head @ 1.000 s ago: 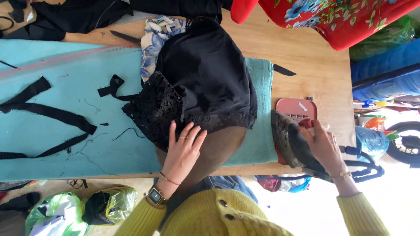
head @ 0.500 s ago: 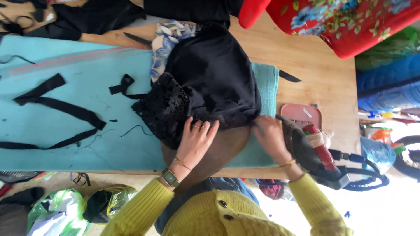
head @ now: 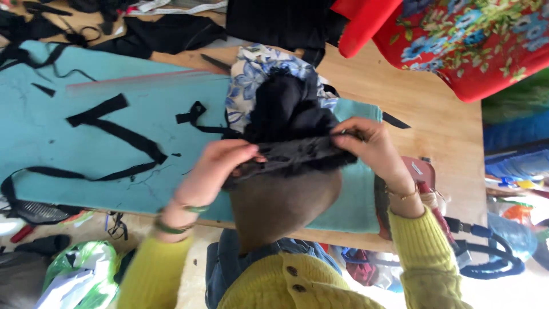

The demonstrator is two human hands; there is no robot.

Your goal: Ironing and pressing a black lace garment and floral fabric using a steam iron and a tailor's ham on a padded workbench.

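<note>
A black garment [head: 289, 123] with a lace-trimmed edge is lifted off the teal padded cloth [head: 68, 149] and bunched up. My left hand [head: 214, 169] pinches the left end of its lace edge. My right hand [head: 369, 149] grips the right end, so the edge is stretched between them. Under the garment hangs a brown piece of fabric [head: 280, 203], reaching toward my lap. A blue-and-white floral cloth [head: 251, 80] lies behind the black garment.
Long black strips [head: 108, 134] lie on the teal cloth over a wooden table [head: 440, 131]. An iron [head: 426, 194] with a dark cord sits at the table's right. Red floral fabric [head: 474, 40] lies at the far right, dark cloth piles along the far edge, bags on the floor.
Both hands have taken hold of the black garment's lace edge and raised it off the table, folding it up. My right hand left the iron earlier and moved left.
</note>
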